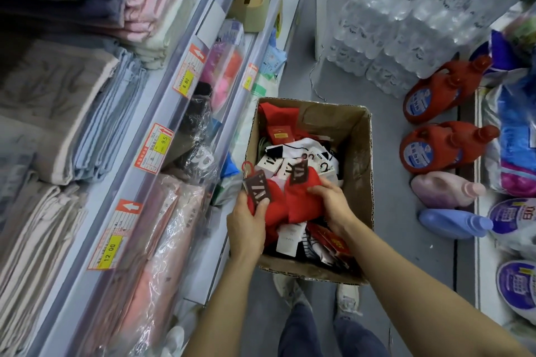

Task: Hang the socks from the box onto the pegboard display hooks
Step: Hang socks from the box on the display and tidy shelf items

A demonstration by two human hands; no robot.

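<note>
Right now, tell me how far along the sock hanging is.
Early or midway; nothing shows as hung, since no pegboard is in view. In hand: the left hand grips one pair of red socks by its dark tag, and the right hand grips a second red pair, both over the cardboard box. Left: the box holds many more tagged socks, red and black-and-white.

Red socks (301,197); brown box (356,153); dark tags (256,187).
</note>
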